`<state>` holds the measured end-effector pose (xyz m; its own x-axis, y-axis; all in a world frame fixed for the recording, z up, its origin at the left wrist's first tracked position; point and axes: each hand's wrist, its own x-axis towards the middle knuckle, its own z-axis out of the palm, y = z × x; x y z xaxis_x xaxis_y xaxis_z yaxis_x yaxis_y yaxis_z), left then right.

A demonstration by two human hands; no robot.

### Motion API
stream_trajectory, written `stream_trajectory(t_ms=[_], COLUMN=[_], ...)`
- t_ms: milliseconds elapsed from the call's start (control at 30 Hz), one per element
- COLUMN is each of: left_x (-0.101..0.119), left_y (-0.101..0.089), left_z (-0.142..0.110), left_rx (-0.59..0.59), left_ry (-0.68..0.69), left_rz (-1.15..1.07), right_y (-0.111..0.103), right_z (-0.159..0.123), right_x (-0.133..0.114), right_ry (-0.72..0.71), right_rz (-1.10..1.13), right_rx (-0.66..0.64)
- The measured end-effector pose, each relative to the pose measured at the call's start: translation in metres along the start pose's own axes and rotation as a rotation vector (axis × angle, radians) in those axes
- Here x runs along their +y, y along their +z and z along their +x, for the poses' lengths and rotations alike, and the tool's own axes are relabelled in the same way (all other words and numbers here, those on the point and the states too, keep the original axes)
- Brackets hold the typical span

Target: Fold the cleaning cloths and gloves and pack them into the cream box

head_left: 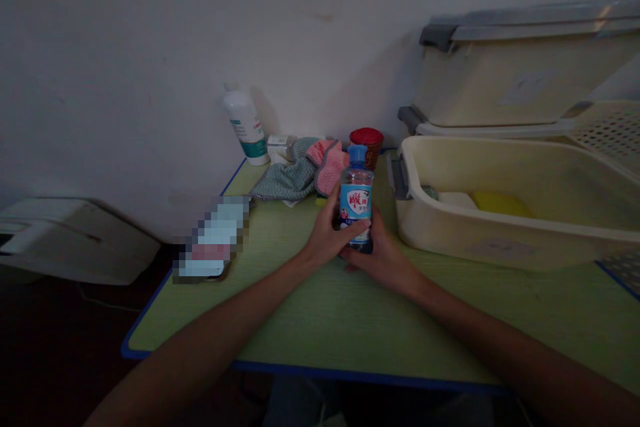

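A clear plastic bottle of dish soap [357,199], with a blue cap and a blue label, stands upright between my two hands over the table. My left hand [330,230] wraps its left side, the thumb lying across the lower label. Around the right side and base curls my right hand [377,250]; some of its fingers are hidden behind and below the bottle. Behind the bottle lie a grey checked cloth [287,177] and a pink cloth [331,170]. A red cup [367,139] is partly covered by the bottle's cap.
An open cream bin [465,237] holding a yellow item [500,203] stands at the right, with a lidded box [510,73] behind it. A white bottle [246,127] is by the wall. A blurred-out flat object [215,240] lies near the blue-edged table's [300,320] left side.
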<state>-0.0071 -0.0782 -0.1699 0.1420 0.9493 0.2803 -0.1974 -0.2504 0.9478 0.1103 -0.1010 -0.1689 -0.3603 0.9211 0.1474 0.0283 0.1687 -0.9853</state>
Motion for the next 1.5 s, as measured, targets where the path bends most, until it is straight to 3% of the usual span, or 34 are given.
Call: stream_trajectory(t_ms=[133, 300, 467, 633, 833, 1067, 1267, 1500], left_x=[0.002, 0.002, -0.001, -0.003, -0.001, 0.001, -0.006, -0.003], left_y=[-0.004, -0.004, -0.003, -0.003, -0.004, -0.003, 0.000, 0.000], left_z=[0.003, 0.003, 0.002, 0.004, 0.004, 0.004, 0.008, 0.009], left_rx=[-0.126, -0.139, -0.134, -0.120, -0.119, -0.022, 0.122, 0.164], left_ry=[-0.075, -0.065, -0.089, -0.094, -0.095, -0.147, -0.232, -0.297], left_rz=[-0.125, -0.170, -0.217, -0.234, -0.182, -0.148, -0.351, -0.448], right_y=[-0.003, -0.003, -0.004, -0.004, -0.004, -0.004, -0.004, -0.006], right_z=[0.000, 0.002, 0.003, 0.006, 0.006, 0.005, 0.004, 0.003], right_x=[-0.005, -0.009, -0.005, -0.001, 0.001, 0.003, 0.004, 0.006], right_ry=[0.109, 0.110, 0.061, -0.105, -0.120, -0.182, -0.121, -0.133], right_rz=[0.073, 0.075, 0.048, -0.007, -0.036, -0.052, -0.063, -0.077], right_rx=[-0.017, -0.011, -0.009, 0.021, 0.023, 0.012, 0.010, -0.017])
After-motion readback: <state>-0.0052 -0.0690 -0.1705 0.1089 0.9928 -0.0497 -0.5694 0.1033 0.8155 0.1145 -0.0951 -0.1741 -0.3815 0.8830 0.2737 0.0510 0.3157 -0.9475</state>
